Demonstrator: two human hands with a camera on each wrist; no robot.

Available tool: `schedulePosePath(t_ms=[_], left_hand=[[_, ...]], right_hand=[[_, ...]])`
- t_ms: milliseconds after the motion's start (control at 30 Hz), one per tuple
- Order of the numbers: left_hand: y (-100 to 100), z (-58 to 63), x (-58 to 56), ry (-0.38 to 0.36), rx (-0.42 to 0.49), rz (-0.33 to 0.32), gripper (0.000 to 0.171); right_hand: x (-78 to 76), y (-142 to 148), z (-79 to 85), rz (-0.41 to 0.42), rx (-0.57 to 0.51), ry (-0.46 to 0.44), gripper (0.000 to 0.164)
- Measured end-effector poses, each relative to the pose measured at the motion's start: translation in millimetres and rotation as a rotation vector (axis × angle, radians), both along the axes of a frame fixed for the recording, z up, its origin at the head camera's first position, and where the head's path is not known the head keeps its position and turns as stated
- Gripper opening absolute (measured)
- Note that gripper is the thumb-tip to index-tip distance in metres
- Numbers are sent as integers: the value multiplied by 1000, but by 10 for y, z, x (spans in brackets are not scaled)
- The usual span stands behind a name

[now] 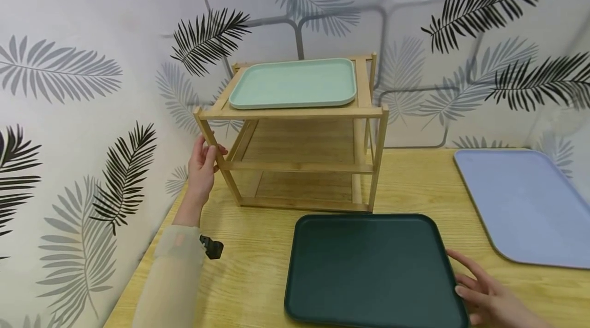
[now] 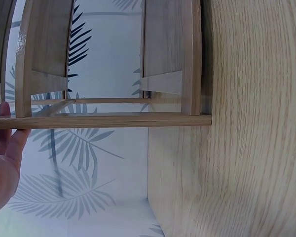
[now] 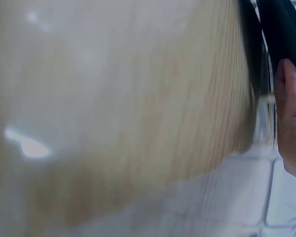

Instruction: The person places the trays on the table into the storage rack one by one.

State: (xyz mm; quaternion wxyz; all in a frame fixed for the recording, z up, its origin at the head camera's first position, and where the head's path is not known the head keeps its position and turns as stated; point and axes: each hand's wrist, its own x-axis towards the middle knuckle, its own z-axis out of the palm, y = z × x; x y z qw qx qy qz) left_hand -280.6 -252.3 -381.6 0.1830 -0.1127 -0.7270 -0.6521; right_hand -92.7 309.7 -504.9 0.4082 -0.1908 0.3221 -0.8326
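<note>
A three-tier light wooden rack stands against the back wall. My left hand grips its front left post, fingers round the wood at middle-shelf height; in the left wrist view the fingertips show behind the post and the thumb below it. A dark green rectangular tray is in front of the rack. My right hand holds this tray by its right edge. In the right wrist view my fingers lie against the tray's dark side, and a dark band separates it from the tabletop.
A pale mint tray lies on the rack's top shelf. Farther right, a lavender-blue tray lies on the wooden table. Leaf-patterned walls bound the table at the left and back.
</note>
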Motion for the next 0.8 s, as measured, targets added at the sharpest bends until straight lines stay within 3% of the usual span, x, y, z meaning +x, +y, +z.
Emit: schedulePosePath(t_ms=[167, 300, 600, 800], left_hand=[[-8, 4, 2, -9, -11, -1, 41], [-22, 14, -8, -20, -11, -20, 39], [-59, 49, -14, -35, -44, -39, 37], [-79, 63, -16, -34, -56, -35, 37]], right_hand=[[98, -131, 33, -40, 30, -34, 65], [144, -206, 84, -86, 71, 2, 64], [199, -362, 282, -136, -5, -10, 64], [191, -468, 474, -154, -29, 31, 64]])
